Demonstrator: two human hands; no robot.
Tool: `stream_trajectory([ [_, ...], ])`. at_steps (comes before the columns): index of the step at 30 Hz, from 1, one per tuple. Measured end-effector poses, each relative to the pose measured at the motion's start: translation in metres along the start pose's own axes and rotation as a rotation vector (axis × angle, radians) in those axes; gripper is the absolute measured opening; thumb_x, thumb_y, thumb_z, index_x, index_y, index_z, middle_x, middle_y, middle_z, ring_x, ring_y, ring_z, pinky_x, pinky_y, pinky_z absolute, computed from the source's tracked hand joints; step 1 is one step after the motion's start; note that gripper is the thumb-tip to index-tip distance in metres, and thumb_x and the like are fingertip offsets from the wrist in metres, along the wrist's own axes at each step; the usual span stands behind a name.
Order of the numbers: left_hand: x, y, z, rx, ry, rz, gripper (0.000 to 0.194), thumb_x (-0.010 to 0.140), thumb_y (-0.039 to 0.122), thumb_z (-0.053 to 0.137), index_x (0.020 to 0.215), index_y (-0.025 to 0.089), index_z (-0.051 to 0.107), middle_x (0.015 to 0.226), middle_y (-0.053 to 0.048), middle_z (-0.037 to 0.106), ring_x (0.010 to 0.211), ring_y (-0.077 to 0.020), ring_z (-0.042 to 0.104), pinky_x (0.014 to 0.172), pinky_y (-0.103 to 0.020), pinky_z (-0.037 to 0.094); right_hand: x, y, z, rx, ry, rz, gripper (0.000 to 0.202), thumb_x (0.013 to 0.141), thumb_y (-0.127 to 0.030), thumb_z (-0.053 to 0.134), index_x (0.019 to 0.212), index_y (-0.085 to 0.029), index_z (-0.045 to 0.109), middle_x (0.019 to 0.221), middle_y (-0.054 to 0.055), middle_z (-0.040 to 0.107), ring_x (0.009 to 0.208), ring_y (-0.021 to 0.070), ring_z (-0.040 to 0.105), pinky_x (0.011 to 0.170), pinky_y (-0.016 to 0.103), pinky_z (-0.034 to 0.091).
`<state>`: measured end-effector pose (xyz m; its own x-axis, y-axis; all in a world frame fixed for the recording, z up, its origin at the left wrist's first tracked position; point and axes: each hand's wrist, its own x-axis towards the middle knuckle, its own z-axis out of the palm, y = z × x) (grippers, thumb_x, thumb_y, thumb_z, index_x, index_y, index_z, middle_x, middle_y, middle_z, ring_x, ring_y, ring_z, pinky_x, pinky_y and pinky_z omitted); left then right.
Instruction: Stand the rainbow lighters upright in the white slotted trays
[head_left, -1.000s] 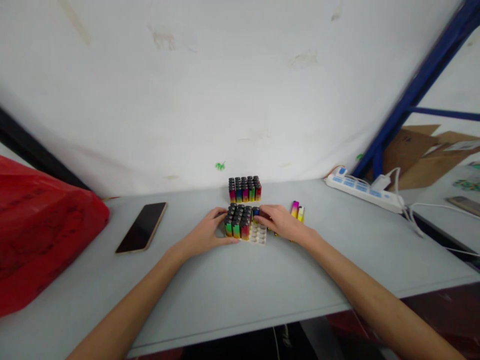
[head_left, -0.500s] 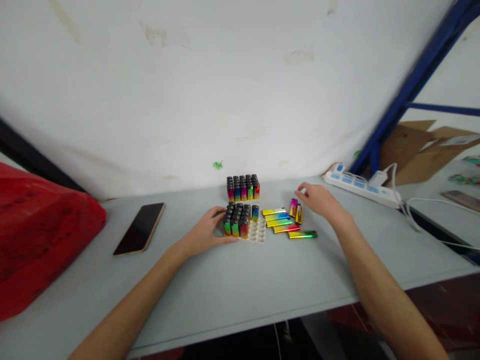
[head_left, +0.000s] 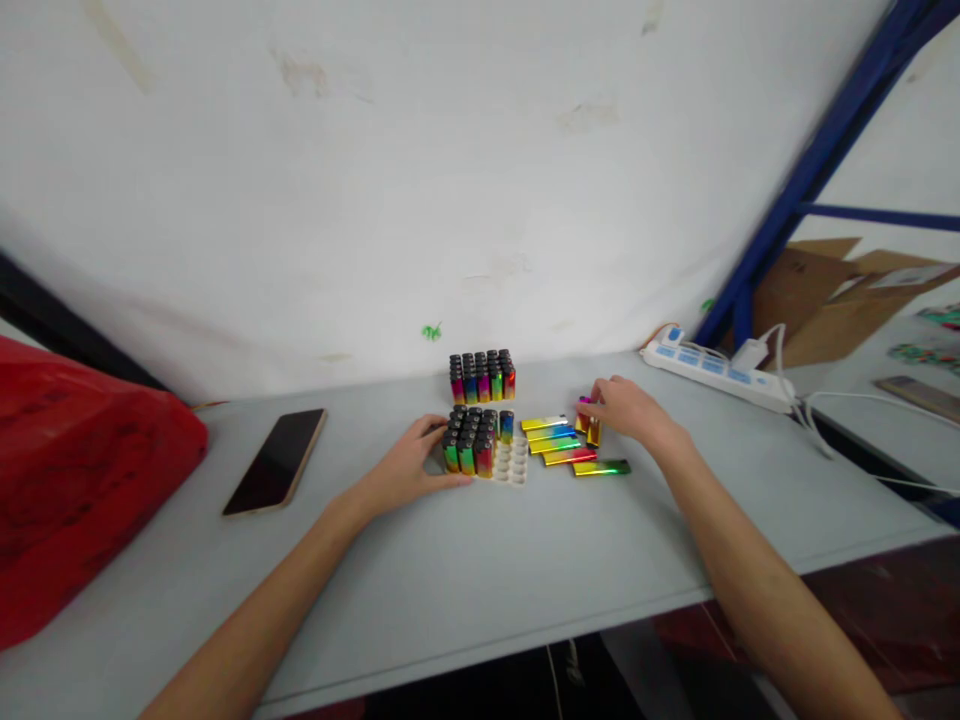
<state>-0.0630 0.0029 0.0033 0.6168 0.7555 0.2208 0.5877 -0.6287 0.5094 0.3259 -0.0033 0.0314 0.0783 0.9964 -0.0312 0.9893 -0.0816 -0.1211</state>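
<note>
My left hand (head_left: pixel 411 462) is curved round the left side of a white tray (head_left: pixel 512 463), its thumb along the front edge and its fingers beside the upright lighters (head_left: pixel 467 442) in it. Empty round holes show at the tray's right. My right hand (head_left: pixel 624 408) has thumb and fingers closed at the pink lighter (head_left: pixel 582 420), partly covering it and the gold one (head_left: pixel 594 431) beside it. Several shiny lighters (head_left: pixel 568 457) lie flat between tray and right hand. Behind the tray stands a second block of upright lighters (head_left: pixel 484 379).
A phone (head_left: pixel 276 462) lies at the left, near a red bag (head_left: pixel 90 480). At the right back is a white power strip (head_left: pixel 716 370) with cables. Further right are a blue metal frame (head_left: pixel 787 210) and a cardboard box (head_left: pixel 817 315).
My right hand has moved down and slightly left, from above the two upright lighters onto the pink one. My left hand stays at the tray. The view has shifted slightly.
</note>
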Motion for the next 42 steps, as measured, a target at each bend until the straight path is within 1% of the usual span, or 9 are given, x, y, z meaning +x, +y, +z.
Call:
stream_trajectory([
  [11,0.000,-0.001,0.001,0.008,0.013,-0.004,0.073,0.077,0.068,0.082,0.132,0.021,0.069,0.138,-0.013,0.063,0.131,-0.0363,0.059,0.119,-0.053,0.047,-0.003,-0.022,0.001,0.025,0.026,0.009,0.043,0.104,-0.051,0.055,0.105,-0.014,0.075,0.116,0.020,0.071,0.100,0.0273,0.069,0.083,0.034,0.047],
  [14,0.000,-0.001,0.000,0.013,0.012,0.005,0.073,0.078,0.069,0.081,0.133,0.022,0.068,0.139,-0.012,0.062,0.131,-0.0359,0.059,0.120,-0.054,0.047,-0.007,-0.011,-0.013,0.099,0.017,-0.084,0.036,0.102,-0.047,0.060,0.102,-0.014,0.075,0.109,0.017,0.074,0.096,0.0263,0.068,0.081,0.033,0.047],
  [19,0.000,-0.001,0.002,0.020,0.006,-0.007,0.076,0.078,0.071,0.080,0.133,0.020,0.068,0.140,-0.013,0.062,0.132,-0.0371,0.059,0.120,-0.053,0.047,-0.042,0.015,-0.028,0.365,-0.166,-0.360,0.036,0.095,-0.053,0.065,0.098,-0.019,0.076,0.096,0.009,0.075,0.088,0.0245,0.068,0.078,0.033,0.049],
  [22,0.000,-0.003,0.004,0.011,0.022,0.013,0.075,0.078,0.070,0.080,0.133,0.021,0.068,0.139,-0.013,0.062,0.130,-0.0367,0.059,0.119,-0.053,0.047,-0.071,0.028,-0.018,0.391,-0.183,-0.391,0.038,0.085,-0.053,0.075,0.102,-0.019,0.077,0.100,0.009,0.072,0.091,0.0262,0.067,0.083,0.036,0.051],
  [26,0.000,-0.004,0.005,-0.006,0.034,0.028,0.075,0.078,0.070,0.080,0.134,0.022,0.067,0.139,-0.013,0.062,0.130,-0.0361,0.060,0.118,-0.053,0.048,-0.098,0.040,-0.006,0.449,-0.176,-0.381,0.031,0.088,-0.049,0.072,0.101,-0.021,0.075,0.105,0.009,0.070,0.089,0.0241,0.066,0.083,0.037,0.052],
  [32,0.001,-0.003,0.005,-0.022,0.036,0.014,0.076,0.076,0.070,0.082,0.132,0.021,0.069,0.137,-0.013,0.063,0.129,-0.0355,0.061,0.118,-0.050,0.048,-0.095,0.050,-0.007,0.893,-0.121,-0.357,0.039,0.086,-0.055,0.079,0.103,-0.021,0.074,0.115,0.011,0.072,0.110,0.0290,0.066,0.093,0.039,0.055],
  [36,0.000,-0.003,0.006,-0.027,0.049,0.001,0.076,0.074,0.068,0.084,0.131,0.020,0.069,0.136,-0.014,0.063,0.129,-0.0361,0.061,0.117,-0.050,0.050,-0.066,0.032,-0.013,1.238,-0.085,-0.336,0.037,0.086,-0.056,0.080,0.098,-0.022,0.073,0.112,0.010,0.075,0.110,0.0272,0.068,0.101,0.042,0.052],
  [39,0.000,-0.003,0.006,-0.026,0.045,0.004,0.077,0.074,0.069,0.083,0.131,0.019,0.069,0.137,-0.014,0.063,0.129,-0.0368,0.061,0.117,-0.051,0.050,-0.043,-0.003,-0.025,1.523,-0.141,-0.349,0.040,0.088,-0.061,0.076,0.100,-0.025,0.063,0.088,0.003,0.073,0.083,0.0212,0.070,0.084,0.040,0.057],
  [42,0.000,-0.003,0.005,-0.015,0.033,0.012,0.078,0.076,0.070,0.082,0.132,0.018,0.068,0.138,-0.015,0.061,0.130,-0.0370,0.060,0.118,-0.052,0.048,-0.025,-0.049,-0.034,1.594,-0.188,-0.442,0.036,0.093,-0.059,0.071,0.102,-0.028,0.058,0.066,-0.008,0.053,0.051,0.0100,0.044,0.061,0.029,0.051],
])
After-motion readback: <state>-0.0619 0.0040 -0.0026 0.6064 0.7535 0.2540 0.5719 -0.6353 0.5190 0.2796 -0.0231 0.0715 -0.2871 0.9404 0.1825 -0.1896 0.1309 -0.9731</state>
